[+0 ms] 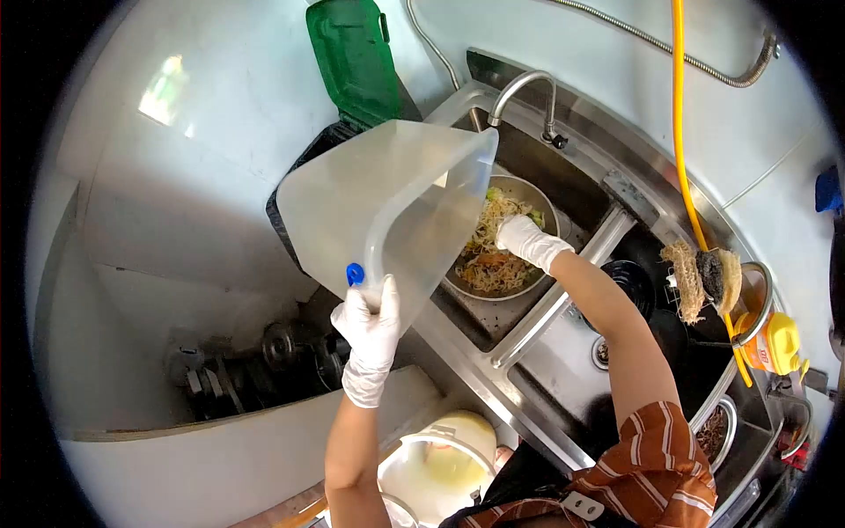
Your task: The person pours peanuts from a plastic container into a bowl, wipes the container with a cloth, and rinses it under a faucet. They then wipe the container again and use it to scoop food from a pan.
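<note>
My left hand (370, 339), in a white glove, grips the edge of a large translucent plastic bin (343, 198). The bin is held tilted beside the sink, and a small blue clip (355, 274) sits near my fingers. In the sink basin stands a round metal strainer or pan (550, 207) with food scraps (502, 275) in it, pale shreds mixed with green and orange bits. My right hand (526, 242), also gloved, reaches into these scraps with its fingers curled; what they hold is hidden. The bin's near wall partly covers the scraps' left side.
A dark bin with a raised green lid (354, 62) stands behind the plastic bin. Over the sink (493, 343) arches a faucet (528, 77). A yellow hose (679, 114) hangs at right, near loofah scrubbers (687, 282) and a yellow bottle (775, 343). Below is a white bucket (475, 431).
</note>
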### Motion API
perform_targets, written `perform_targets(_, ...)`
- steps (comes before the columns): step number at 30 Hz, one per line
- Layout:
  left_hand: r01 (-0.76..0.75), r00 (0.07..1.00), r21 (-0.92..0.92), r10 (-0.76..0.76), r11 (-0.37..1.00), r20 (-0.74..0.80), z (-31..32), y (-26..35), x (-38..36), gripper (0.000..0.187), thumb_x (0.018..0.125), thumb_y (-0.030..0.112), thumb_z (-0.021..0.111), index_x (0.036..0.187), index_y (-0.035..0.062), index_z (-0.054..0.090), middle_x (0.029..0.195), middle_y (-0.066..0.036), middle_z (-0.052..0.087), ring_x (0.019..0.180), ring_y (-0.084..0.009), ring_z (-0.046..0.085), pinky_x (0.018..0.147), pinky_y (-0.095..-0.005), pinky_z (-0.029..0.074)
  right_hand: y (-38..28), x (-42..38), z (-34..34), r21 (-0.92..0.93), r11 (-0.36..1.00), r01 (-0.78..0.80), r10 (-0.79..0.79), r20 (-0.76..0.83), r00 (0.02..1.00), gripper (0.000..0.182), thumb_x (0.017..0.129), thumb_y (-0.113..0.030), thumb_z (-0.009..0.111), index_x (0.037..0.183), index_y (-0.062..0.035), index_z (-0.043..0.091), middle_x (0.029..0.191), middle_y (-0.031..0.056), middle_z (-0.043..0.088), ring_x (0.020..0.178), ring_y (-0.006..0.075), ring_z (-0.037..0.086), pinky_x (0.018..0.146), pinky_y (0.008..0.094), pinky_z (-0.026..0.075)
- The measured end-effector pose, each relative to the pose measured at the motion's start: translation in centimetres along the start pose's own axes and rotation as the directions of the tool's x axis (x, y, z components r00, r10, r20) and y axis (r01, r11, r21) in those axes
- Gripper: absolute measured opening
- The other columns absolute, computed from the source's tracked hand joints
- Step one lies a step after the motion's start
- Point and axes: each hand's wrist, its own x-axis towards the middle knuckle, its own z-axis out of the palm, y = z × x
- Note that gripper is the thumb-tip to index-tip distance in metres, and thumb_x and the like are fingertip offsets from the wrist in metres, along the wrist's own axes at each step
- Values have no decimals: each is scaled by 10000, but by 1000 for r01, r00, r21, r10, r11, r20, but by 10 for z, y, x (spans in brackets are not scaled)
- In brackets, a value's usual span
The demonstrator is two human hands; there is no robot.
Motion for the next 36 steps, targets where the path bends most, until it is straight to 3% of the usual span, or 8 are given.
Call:
perform_targets(4, 124, 992, -69, -127, 990, -28, 3, -10, -1, 306, 755, 48, 718, 626, 55, 440, 472, -29, 474, 392, -95, 386, 417, -250, 361, -3, 0, -34, 344, 924, 170, 1, -446, 895, 149, 771, -82, 551, 880, -101, 650, 888, 133, 646, 848, 273, 627, 719, 379, 506)
perform_targets(16, 254, 966, -251, -259, 934, 14, -45, 33, 22, 300, 791, -11, 665, 627, 88, 434, 561, 57, 446, 521, -22, 357, 513, -186, 342, -96, 36, -191, 618, 566, 546, 106, -711, 695, 130, 778, -67, 522, 883, -87, 597, 855, 102, 623, 846, 289, 603, 743, 372, 475)
perform_targets(19, 272, 962, -290, -258, 917, 87, -53, 49, 24, 295, 787, -17, 667, 627, 90, 443, 573, 51, 473, 532, -21, 372, 524, -182, 351, -111, 42, -185, -139, 835, 532, -282, -939, 198, 34, 748, -109, 535, 716, -97, 539, 719, 57, 548, 764, 224, 596, 658, 351, 502)
perform_targets(22, 290, 957, -278, -285, 916, 60, -60, 43, 23, 288, 787, -17, 669, 633, 89, 450, 577, 57, 469, 538, -18, 370, 529, -180, 351, -89, 52, -142, -142, 816, 561, -449, -766, 459, 47, 735, -141, 553, 737, -97, 569, 766, 56, 561, 773, 247, 592, 667, 360, 505)
perform_targets(24, 277, 960, -283, -277, 918, 39, -65, 41, 21, 285, 789, -12, 670, 635, 88, 451, 581, 59, 469, 540, -18, 369, 533, -178, 350, -62, 74, -83, 51, 940, 338, -291, -397, 870, 76, 722, -159, 574, 759, -99, 600, 790, 66, 563, 796, 258, 590, 717, 356, 493)
perform_targets(28, 334, 936, -335, -351, 881, 11, -71, 36, 24, 279, 800, 7, 666, 636, 86, 455, 589, 60, 474, 543, -18, 371, 541, -172, 346, -51, 38, -121, -265, 919, 291, -389, -493, 778, 86, 722, -129, 571, 775, -92, 628, 803, 54, 577, 815, 217, 590, 684, 357, 490)
perform_targets(30, 305, 947, -325, -322, 895, 2, -70, 39, 25, 277, 802, 25, 671, 636, 84, 456, 586, 55, 476, 539, -21, 374, 537, -174, 344, -65, 31, -167, 95, 893, 440, -189, -807, 559, 87, 733, -147, 572, 770, -75, 603, 815, 113, 582, 845, 267, 591, 746, 379, 476)
perform_targets(36, 278, 959, -298, -281, 913, 35, -75, 54, 27, 272, 795, 24, 676, 639, 76, 460, 592, 41, 490, 543, -23, 391, 536, -182, 356, -56, 40, -172, 126, 921, 370, -86, -858, 507, 92, 760, -138, 546, 801, -81, 605, 840, 89, 593, 851, 281, 594, 748, 371, 485)
